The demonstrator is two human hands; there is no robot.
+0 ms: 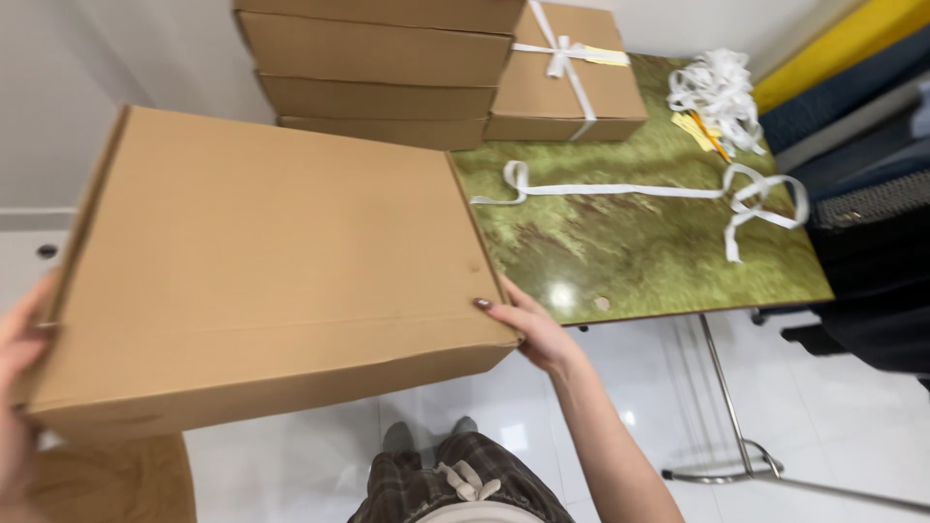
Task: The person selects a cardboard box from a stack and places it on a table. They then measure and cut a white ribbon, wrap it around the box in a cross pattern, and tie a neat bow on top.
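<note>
Head view: hands (528,329) gripping flat cardboard box (262,261)

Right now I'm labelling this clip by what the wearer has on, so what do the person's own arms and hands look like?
Both hands are bare, with no gloves, rings or watch in view. The right hand has a dark, reddish-brown polished nail on the thumb, and the right forearm is uncovered, with no sleeve visible along it. Only the edge of the left hand shows at the frame's side; its sleeve cannot be seen.
</note>
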